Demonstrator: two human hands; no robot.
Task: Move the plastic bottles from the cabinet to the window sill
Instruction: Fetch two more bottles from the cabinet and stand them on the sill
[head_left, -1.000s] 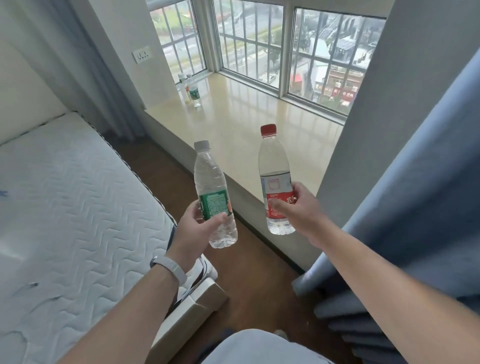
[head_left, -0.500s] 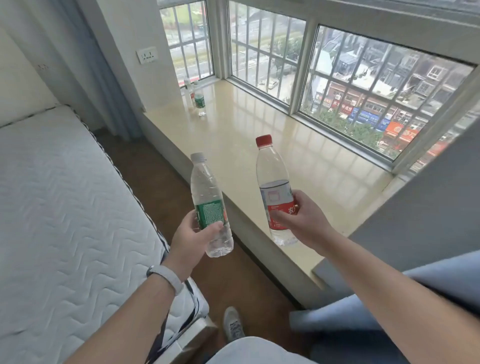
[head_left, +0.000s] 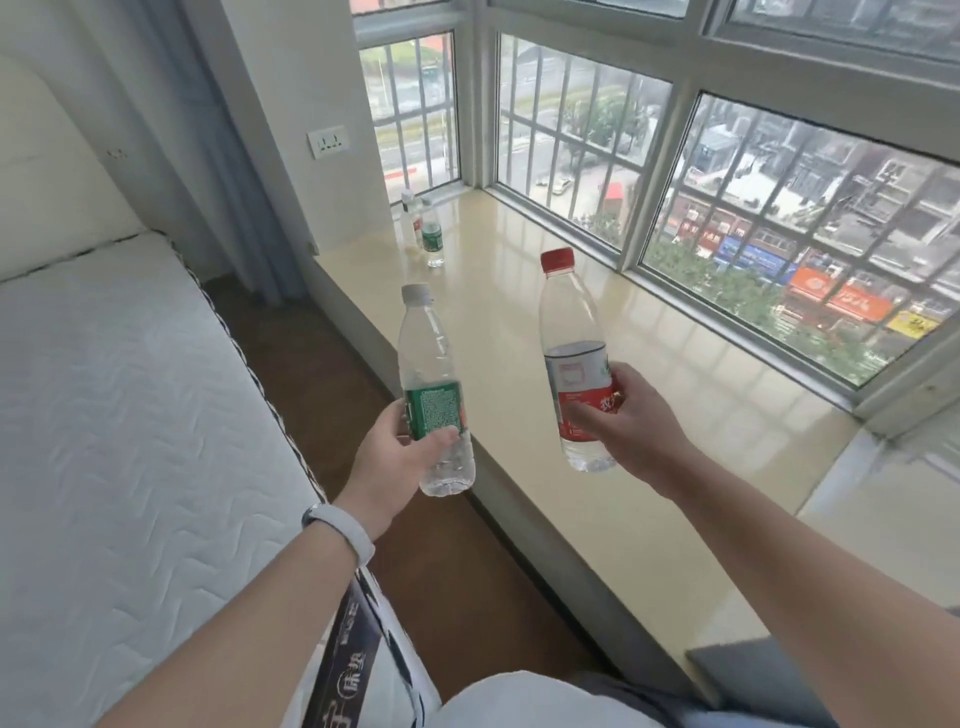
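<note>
My left hand (head_left: 402, 457) grips a clear plastic bottle with a green label and white cap (head_left: 434, 384), held upright over the strip of floor beside the sill. A clear bottle with a red label and red cap (head_left: 574, 343) is held upright by my right hand (head_left: 634, 428) above the near part of the beige window sill (head_left: 675, 415). Two more bottles stand at the sill's far left corner: one with a green label (head_left: 432, 241) and one with a red label (head_left: 410, 223) behind it.
A white quilted mattress (head_left: 114, 426) fills the left side, with a narrow brown floor strip (head_left: 332, 374) between it and the sill. Barred windows (head_left: 727, 208) line the far edge of the sill. A curtain (head_left: 228, 171) hangs at the far left corner.
The view has moved forward along the sill and both bottles have travelled with my hands toward it; the right curtain has left the view.
</note>
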